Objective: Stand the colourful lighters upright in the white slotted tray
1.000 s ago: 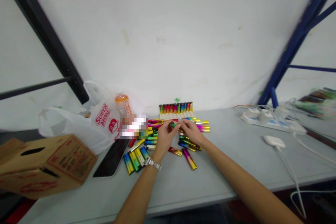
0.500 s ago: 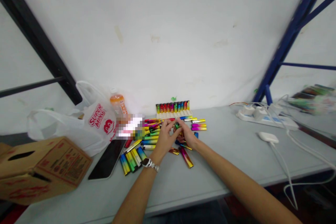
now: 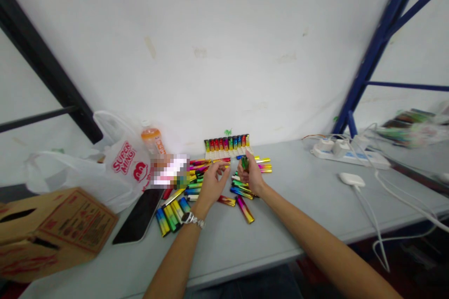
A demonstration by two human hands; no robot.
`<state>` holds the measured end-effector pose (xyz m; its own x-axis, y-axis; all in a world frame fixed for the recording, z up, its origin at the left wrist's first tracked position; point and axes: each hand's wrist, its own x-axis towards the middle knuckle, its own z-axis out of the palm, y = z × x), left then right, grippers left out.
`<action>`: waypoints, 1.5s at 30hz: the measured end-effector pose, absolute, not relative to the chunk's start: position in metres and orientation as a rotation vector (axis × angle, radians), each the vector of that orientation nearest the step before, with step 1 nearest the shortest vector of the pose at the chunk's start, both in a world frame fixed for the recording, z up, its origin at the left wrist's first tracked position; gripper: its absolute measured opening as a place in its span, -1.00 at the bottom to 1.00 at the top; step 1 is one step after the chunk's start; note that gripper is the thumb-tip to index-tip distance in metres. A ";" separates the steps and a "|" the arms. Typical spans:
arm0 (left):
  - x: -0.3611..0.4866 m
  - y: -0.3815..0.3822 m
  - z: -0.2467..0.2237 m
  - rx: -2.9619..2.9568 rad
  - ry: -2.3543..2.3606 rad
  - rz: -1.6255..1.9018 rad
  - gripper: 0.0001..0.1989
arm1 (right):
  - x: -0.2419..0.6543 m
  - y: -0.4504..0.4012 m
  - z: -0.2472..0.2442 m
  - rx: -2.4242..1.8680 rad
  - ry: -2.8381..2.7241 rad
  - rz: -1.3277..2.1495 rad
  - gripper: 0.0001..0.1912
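My right hand is closed around a green lighter, held up above the pile with the thumb near its top. To its left, my left hand hovers over the loose lighters, thumb and fingers apart and nothing visible in them. Several shiny multicoloured lighters lie scattered under and around both hands, among them a pink and gold lighter at the front. Behind the hands, a row of upright lighters stands in a white holder against the wall.
Left of the pile lie a black phone and a cardboard box, with a white plastic bag and an orange-capped drink bottle behind. On the right are a power strip, a white adapter and cables.
My hands have parted. The right one has moved slightly right and now holds the green lighter alone, while my left hand has let go and drawn left. The camera view has shifted slightly.
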<state>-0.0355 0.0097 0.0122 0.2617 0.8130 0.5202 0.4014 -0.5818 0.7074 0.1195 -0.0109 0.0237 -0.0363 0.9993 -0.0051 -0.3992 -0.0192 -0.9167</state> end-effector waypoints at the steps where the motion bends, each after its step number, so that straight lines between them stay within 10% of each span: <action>1: -0.035 0.009 0.012 2.113 1.108 1.256 -0.76 | 0.120 -0.012 0.025 -0.868 -0.895 1.420 -0.33; 19: -0.034 0.006 0.014 2.288 1.056 1.175 -0.78 | 0.121 -0.005 0.021 -0.881 -0.887 1.362 -0.41; 45: -0.050 0.011 0.014 2.387 1.339 0.978 -0.90 | 0.122 0.138 0.048 -1.251 -2.021 0.093 -0.98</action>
<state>-0.0501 0.0107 0.0145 0.3581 0.8249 0.4374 0.6677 -0.5537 0.4976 0.1223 0.1379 0.0477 -0.2463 0.7967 0.5520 0.7428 0.5210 -0.4205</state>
